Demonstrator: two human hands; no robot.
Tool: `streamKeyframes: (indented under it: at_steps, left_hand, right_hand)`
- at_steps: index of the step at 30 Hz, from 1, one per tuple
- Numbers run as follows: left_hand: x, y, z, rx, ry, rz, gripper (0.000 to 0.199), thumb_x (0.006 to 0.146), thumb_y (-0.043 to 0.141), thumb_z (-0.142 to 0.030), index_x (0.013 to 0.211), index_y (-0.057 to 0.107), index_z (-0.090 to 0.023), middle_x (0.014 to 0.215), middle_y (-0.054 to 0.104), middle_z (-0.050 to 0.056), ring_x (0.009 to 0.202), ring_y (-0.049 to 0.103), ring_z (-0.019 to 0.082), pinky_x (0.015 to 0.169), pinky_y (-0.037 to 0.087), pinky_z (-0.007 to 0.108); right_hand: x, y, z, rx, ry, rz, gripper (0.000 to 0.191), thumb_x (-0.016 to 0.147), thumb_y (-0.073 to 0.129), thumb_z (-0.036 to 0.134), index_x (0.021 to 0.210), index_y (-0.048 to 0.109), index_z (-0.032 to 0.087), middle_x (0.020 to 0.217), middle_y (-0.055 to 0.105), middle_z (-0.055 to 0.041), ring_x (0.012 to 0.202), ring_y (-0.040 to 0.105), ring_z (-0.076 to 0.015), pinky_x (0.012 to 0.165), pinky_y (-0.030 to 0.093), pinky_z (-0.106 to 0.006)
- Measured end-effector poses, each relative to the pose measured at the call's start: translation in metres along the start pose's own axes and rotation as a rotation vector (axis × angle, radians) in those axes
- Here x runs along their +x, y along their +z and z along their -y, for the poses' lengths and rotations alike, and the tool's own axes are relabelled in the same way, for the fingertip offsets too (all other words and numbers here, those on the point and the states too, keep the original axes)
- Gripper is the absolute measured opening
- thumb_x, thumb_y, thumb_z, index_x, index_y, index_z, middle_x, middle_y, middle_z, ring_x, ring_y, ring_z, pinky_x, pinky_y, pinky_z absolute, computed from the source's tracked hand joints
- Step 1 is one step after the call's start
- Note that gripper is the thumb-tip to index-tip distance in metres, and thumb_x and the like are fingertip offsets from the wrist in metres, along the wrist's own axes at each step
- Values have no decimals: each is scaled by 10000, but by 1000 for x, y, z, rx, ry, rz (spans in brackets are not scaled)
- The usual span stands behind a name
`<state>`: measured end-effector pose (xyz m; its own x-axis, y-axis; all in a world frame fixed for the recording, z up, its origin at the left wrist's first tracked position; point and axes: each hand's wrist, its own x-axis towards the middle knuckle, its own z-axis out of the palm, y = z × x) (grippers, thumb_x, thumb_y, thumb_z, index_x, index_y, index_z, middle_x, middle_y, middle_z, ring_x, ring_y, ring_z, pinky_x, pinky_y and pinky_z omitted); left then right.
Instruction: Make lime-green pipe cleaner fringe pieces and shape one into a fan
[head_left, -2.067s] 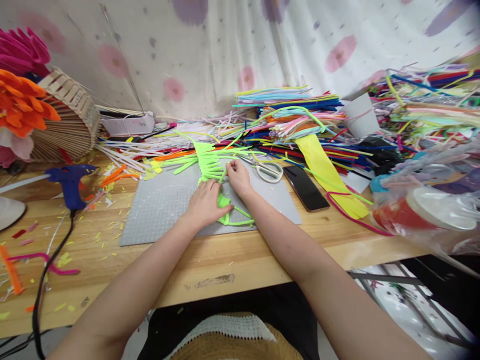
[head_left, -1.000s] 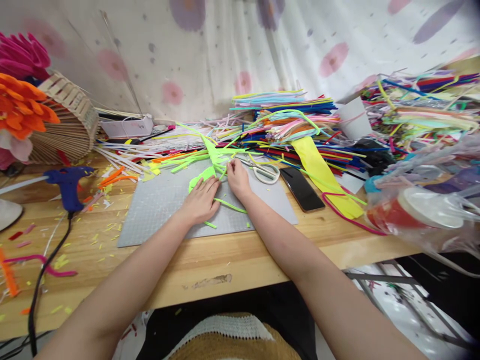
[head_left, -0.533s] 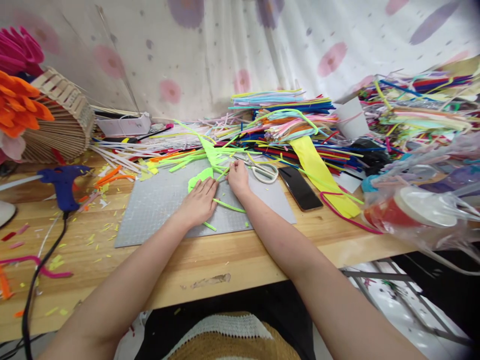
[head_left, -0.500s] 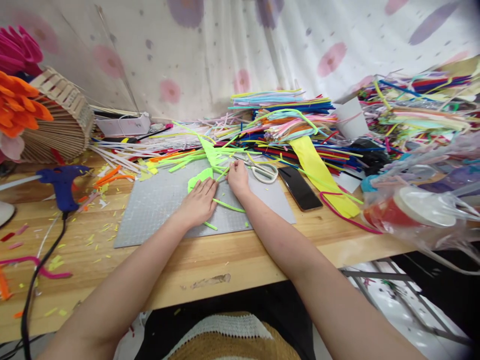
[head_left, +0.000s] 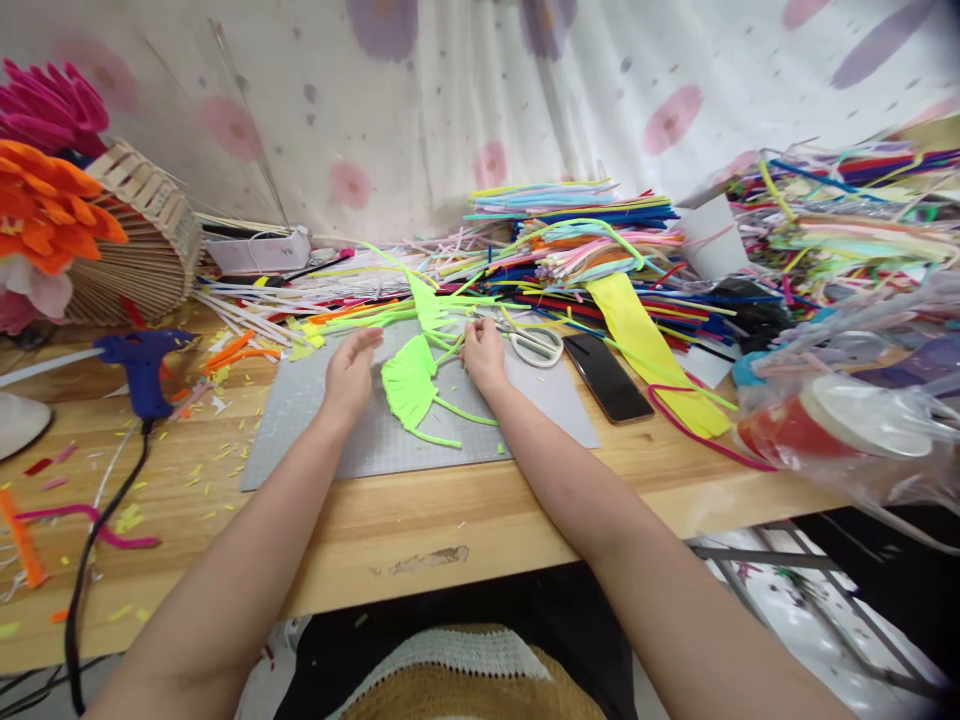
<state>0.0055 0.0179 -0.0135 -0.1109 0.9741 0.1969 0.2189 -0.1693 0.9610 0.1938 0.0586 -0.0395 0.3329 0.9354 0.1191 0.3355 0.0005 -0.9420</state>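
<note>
Lime-green chenille fan point(head_left: 409, 385), mid-frame, lies uncovered: the left hand point(head_left: 351, 375) has lifted off, fingers loose; the right hand point(head_left: 484, 356) pinches a green stem point(head_left: 451, 352).

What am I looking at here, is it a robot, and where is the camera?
There's no robot here. These are a person's two bare hands, and the camera sits on the person's head, looking forward and down, so you see almost what they see.

The right hand is pinching a thin green stem. The left hand is open and holds nothing. Between them, a bright green fan-shaped piece is over a grey mat on a wooden table.

To the right are scissors and a dark phone. A blue glue gun is on the left, and at the back is a big pile of colourful fuzzy sticks.
</note>
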Motion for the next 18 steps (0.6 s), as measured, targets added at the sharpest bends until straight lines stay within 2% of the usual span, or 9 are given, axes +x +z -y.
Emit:
streamKeyframes:
  at_steps: [1, 3, 7, 9, 11, 13, 15, 18]
  left_hand:
    - [4, -3, 3, 18, -11, -106, 338, 719, 435, -208, 1019, 587, -173, 1121, 612, 78, 1046, 565, 186, 982, 390, 371]
    - [7, -5, 10, 96, -47, -155, 262, 724, 463, -200, 950, 590, -165, 1048, 627, 82, 985, 582, 180, 959, 407, 370]
    - [5, 0, 12, 145, -118, -94, 272, 700, 579, -234, 963, 563, -164, 1093, 592, 92, 903, 598, 171, 882, 463, 373]
    - [2, 3, 6, 41, -222, -72, 353, 671, 635, -241, 998, 532, -158, 1104, 580, 102, 844, 615, 158, 817, 498, 362]
    - [-1, 4, -2, -117, -332, -23, 427, 646, 675, -238, 1023, 503, -139, 1026, 607, 107, 804, 627, 149, 775, 512, 336]
    - [-3, 4, -8, -231, -413, 86, 495, 598, 724, -252, 1020, 502, -123, 908, 644, 92, 740, 637, 150, 731, 516, 319]
    - [-4, 4, -11, -261, -437, 150, 539, 516, 775, -258, 975, 532, -115, 806, 664, 65, 666, 634, 148, 675, 512, 298]
    - [-7, 6, -10, -258, -375, 69, 576, 418, 812, -259, 919, 561, -125, 716, 668, 21, 600, 621, 141, 606, 498, 270]
  right_hand:
    - [0, 1, 0, 2, -6, 2, 107, 851, 381, 316, 791, 385, 227, 652, 576, 11, 568, 533, -143, 583, 388, -255]
    - [0, 1, -1, 27, -13, 15, 120, 853, 378, 333, 799, 383, 227, 665, 581, 18, 528, 516, -124, 558, 383, -243]
    - [0, 0, 1, 190, -66, -22, 184, 871, 339, 413, 855, 361, 231, 695, 578, 24, 441, 466, -91, 491, 374, -230]
    - [-2, -1, 4, 290, -96, -54, 237, 876, 305, 470, 898, 344, 237, 699, 562, 27, 433, 462, -84, 456, 365, -221]
    - [-4, -3, 7, 371, -103, -49, 271, 875, 286, 505, 927, 327, 243, 697, 548, 31, 433, 468, -78, 428, 359, -209]
    - [-6, -3, 11, 427, -93, -12, 275, 876, 287, 508, 945, 313, 243, 696, 546, 31, 440, 481, -76, 416, 368, -200]
    - [-8, -2, 13, 458, -79, 36, 271, 874, 302, 499, 961, 305, 242, 711, 557, 29, 454, 496, -74, 424, 388, -194]
    - [-11, 1, 15, 447, -52, 55, 311, 833, 401, 503, 976, 319, 240, 788, 571, 18, 480, 500, -64, 426, 387, -186]
